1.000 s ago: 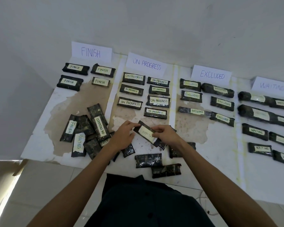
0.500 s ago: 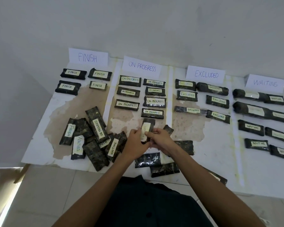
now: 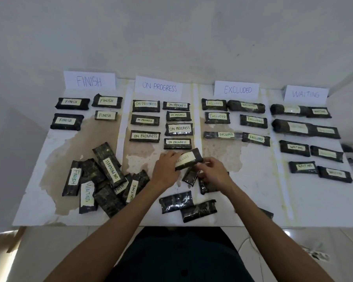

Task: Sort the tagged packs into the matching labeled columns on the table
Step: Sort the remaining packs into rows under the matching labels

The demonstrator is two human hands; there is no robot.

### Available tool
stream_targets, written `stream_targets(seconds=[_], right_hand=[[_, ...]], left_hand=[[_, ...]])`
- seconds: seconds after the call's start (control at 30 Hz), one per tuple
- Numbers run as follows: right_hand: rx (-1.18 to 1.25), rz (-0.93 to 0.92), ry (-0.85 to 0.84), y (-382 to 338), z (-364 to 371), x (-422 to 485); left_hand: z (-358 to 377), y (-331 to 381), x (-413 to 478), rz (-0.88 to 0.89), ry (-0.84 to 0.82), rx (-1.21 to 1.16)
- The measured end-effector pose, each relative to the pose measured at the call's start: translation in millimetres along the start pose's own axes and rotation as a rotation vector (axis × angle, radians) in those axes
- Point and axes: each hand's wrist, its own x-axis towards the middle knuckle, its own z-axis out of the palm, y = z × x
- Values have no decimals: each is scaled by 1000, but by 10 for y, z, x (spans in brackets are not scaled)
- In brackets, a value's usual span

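Both hands hold one dark pack tagged EXCLUDED (image 3: 189,158) just above the table, below the ON PROGRESS column. My left hand (image 3: 166,167) grips its left end. My right hand (image 3: 211,171) pinches its lower right corner. Four paper signs stand at the back: FINISH (image 3: 89,80), ON PROGRESS (image 3: 159,87), EXCLUDED (image 3: 237,90), WAITING (image 3: 305,94). Sorted packs lie in rows under each sign. An unsorted heap (image 3: 102,180) lies at the front left, with tags FINISH, WAITING and ON PROGRESS showing.
Two untagged-side packs (image 3: 176,201) (image 3: 199,210) lie near the front edge of the white table (image 3: 253,200). More packs lie under my right hand and forearm. White tape strips (image 3: 281,180) divide the columns. A wall stands right behind the signs.
The pack in my hands turned from upright to nearly level, tag facing up and readable. Both hands shifted slightly right with it.
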Motion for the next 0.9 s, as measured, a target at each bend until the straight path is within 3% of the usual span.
stream_targets(seconds=[0.37, 0.9], right_hand=[[-265, -62, 177, 473, -944, 252], [-480, -264, 99, 1011, -1299, 802]], left_hand=[[561, 647, 752, 189, -73, 102], [1184, 608, 1189, 156, -91, 193]])
